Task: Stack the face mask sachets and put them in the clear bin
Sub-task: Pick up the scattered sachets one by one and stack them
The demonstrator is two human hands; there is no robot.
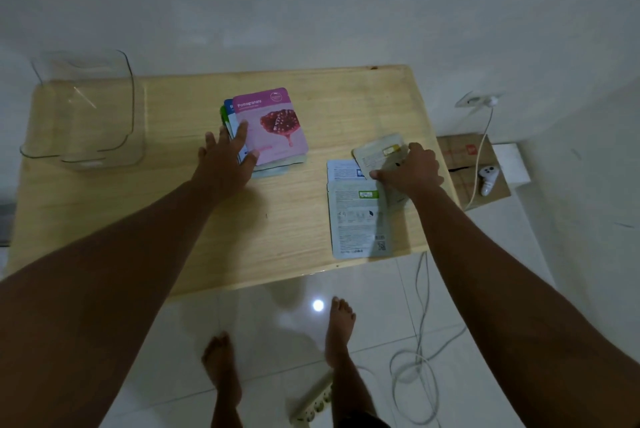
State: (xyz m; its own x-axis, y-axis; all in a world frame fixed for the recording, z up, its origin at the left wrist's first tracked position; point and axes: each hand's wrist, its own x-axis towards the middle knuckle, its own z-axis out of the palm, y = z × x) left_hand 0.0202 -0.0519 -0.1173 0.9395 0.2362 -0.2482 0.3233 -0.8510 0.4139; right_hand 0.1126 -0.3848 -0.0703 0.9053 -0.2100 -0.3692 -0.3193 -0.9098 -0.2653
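A stack of face mask sachets lies mid-table, with a pink pomegranate sachet on top and blue and green edges showing at its left. My left hand rests flat on the stack's near-left corner, fingers spread. At the right, three sachets lie back side up: a white one with a green label, a white one with blue print and a beige one with a yellow label. My right hand pinches the beige sachet, its far end tilted up. The clear bin stands empty at the table's far left corner.
The wooden table stands against a white wall. Right of it on the floor sit a cardboard box with a white controller, and a cable running from a wall socket. A power strip and my bare feet are below the near edge.
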